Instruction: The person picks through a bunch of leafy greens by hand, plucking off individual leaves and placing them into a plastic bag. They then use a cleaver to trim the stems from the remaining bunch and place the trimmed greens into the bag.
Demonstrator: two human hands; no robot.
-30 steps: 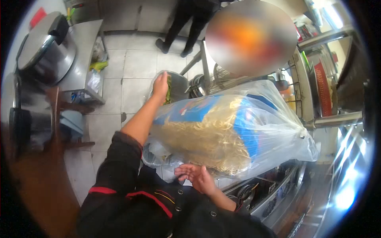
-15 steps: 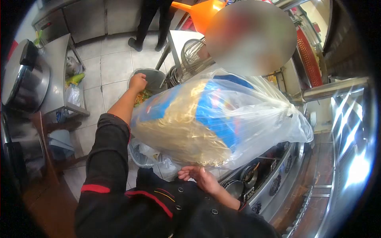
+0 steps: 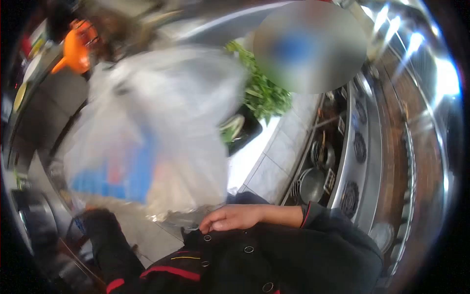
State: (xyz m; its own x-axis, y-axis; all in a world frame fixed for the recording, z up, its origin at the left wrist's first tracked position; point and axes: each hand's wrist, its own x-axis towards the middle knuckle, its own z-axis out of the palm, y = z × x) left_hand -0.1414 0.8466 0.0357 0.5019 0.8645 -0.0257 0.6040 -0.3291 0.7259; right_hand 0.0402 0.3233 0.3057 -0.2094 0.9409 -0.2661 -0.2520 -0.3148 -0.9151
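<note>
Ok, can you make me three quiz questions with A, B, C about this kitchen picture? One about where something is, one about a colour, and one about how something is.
1. Where is the right hand?
A. high above the bag
B. just below the plastic bag
C. far off to one side of the bag

2. What colour is the plastic thing at the top left?
A. orange
B. purple
C. white

3. How is the plastic bag?
A. lying flat on the floor
B. held up off the floor
C. folded up small

Answers:
1 B, the hand sits at the bag's bottom edge.
2 A, it is bright orange, though blurred.
3 B, the bag is full and hangs above the floor tiles.
</note>
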